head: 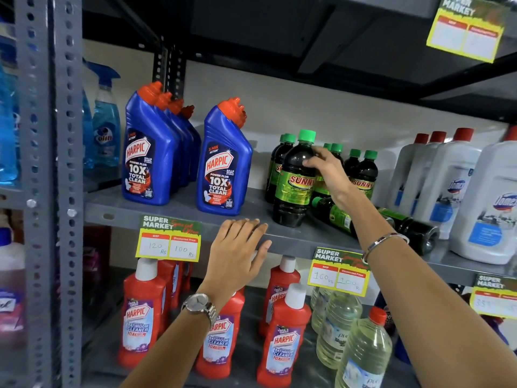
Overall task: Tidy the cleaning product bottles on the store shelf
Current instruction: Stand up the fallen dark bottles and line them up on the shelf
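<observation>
Both arms reach up to the grey shelf (pixel 179 203) of cleaning bottles.

Nearest me, my left hand (pixel 237 247) lies flat with fingers spread on the shelf's front edge, holding nothing. My right hand (pixel 330 175) grips the upright dark bottle (pixel 293 180) with the green cap near the front edge. Just right of it, another dark bottle (pixel 333 217) lies on its side under my forearm.

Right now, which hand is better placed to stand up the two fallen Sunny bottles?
Probably right. The right hand already grips the front upright Sunny bottle, directly above the fallen Sunny bottles. The left hand rests on the shelf edge, farther left below the Harpic bottle.
</observation>
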`<state>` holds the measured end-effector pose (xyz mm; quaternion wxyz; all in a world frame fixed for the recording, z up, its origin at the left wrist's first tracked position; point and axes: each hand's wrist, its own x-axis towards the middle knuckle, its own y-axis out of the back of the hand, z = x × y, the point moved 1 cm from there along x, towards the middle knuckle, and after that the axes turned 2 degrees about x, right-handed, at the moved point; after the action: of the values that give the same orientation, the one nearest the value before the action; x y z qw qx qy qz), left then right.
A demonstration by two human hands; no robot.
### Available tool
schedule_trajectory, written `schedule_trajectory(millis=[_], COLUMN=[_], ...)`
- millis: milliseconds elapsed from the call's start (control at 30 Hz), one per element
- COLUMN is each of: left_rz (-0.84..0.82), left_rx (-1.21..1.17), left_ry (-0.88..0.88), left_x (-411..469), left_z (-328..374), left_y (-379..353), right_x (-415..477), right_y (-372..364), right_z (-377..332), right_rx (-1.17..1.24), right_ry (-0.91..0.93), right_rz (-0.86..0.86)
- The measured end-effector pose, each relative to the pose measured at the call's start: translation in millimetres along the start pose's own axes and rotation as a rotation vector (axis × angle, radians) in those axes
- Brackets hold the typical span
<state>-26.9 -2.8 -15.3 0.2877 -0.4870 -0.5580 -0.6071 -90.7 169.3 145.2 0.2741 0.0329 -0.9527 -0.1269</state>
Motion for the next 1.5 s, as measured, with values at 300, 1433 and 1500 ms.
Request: schedule_trajectory(millis=[300,1433,1500], left_rz=[-0.033,0.077,0.061], left_rx=[0.013,-0.071,-0.075], left_ry=[0.005,0.003,0.012], left_x=[0,27,28], left_z=[1,101,103], left_y=[3,-28,-26], right_x=[0,-39,-44], right_y=[8,80,79], right_z=[1,68,71], right_rx=[0.016,-0.048,0.025], right_ry=[-0.011,0.115,0.101], right_rz=[-0.011,0.332,0.323])
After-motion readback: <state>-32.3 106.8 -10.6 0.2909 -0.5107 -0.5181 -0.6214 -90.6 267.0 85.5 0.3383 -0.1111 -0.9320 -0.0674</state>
